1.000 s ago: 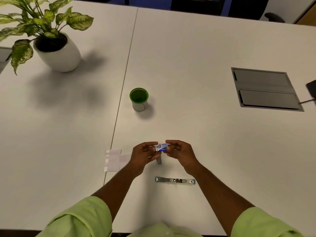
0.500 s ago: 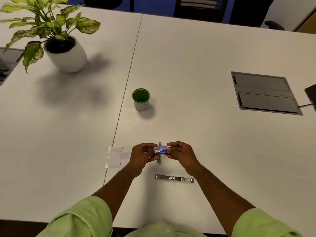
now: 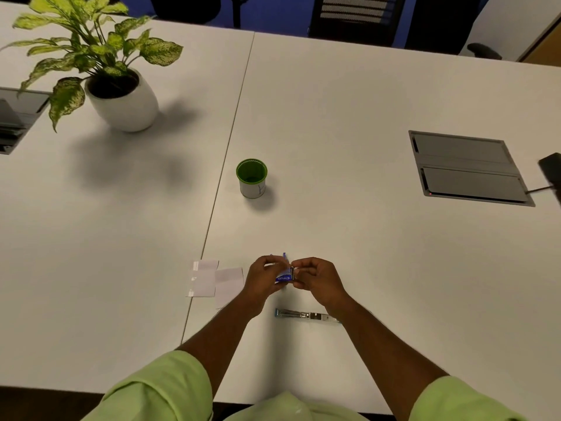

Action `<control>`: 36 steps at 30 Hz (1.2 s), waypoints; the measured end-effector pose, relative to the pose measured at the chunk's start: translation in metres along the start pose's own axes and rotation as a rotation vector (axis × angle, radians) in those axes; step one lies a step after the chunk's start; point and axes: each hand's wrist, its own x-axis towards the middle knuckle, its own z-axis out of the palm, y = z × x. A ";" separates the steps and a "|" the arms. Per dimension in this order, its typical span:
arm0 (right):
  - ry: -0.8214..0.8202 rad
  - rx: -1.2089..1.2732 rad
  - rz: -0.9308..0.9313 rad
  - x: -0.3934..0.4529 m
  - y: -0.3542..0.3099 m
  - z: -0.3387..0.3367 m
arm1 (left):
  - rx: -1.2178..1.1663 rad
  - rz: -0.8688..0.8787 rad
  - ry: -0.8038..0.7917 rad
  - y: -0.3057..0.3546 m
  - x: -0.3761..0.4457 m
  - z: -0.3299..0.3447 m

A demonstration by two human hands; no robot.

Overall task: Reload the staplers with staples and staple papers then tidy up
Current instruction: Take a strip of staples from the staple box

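Tilted upright since before, small blue-white staple box (image 3: pixel 284 275) now stands long axis vertical, gripped by left hand (image 3: pixel 263 279); right hand (image 3: pixel 315 278) pinches its open end.

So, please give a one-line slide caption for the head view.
Both hands, left hand and right hand, open a small blue staple box above an opened stapler.

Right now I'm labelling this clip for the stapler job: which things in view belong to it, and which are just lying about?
Job: small blue staple box gripped by left hand, right hand at its open end; opened silver metal stapler; white paper slips.

Lying about: green-rimmed white cup; potted plant; grey cable hatch.
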 end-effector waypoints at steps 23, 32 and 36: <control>0.331 -0.860 -0.299 -0.033 0.009 0.000 | 0.007 0.006 -0.085 -0.019 -0.017 -0.017; 0.399 -0.874 -0.255 -0.032 0.018 0.007 | 0.009 0.011 -0.066 -0.023 -0.020 -0.023; 0.408 -0.869 -0.254 -0.031 0.019 0.007 | 0.008 0.012 -0.070 -0.025 -0.022 -0.023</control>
